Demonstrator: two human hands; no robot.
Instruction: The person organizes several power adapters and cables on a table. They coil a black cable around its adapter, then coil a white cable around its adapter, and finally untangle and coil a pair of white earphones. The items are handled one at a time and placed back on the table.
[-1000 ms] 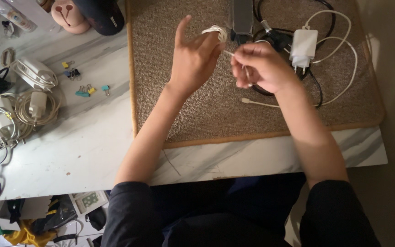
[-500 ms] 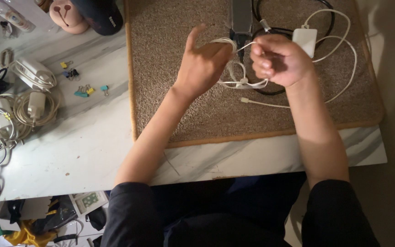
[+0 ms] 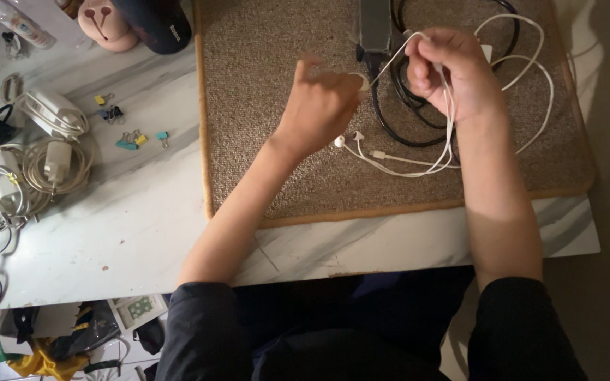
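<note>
My left hand is raised over the brown woven mat, fingers curled, pinching one end of the white earphone cable near the fingertips. My right hand is closed around the same cable higher up, strand stretched between both hands. The rest of the cable hangs in a loop down to the mat, with the two earbuds dangling just below my left hand.

Clutter under the hands: a black cable coiled on the mat right beneath, a grey bar-shaped device at the top edge between the hands, and another thin white cord looping right of my right hand; its charger is mostly hidden behind that hand.

Off the mat on the marble table: small binder clips, coiled white chargers far left, a pink round thing and a dark object at top.
</note>
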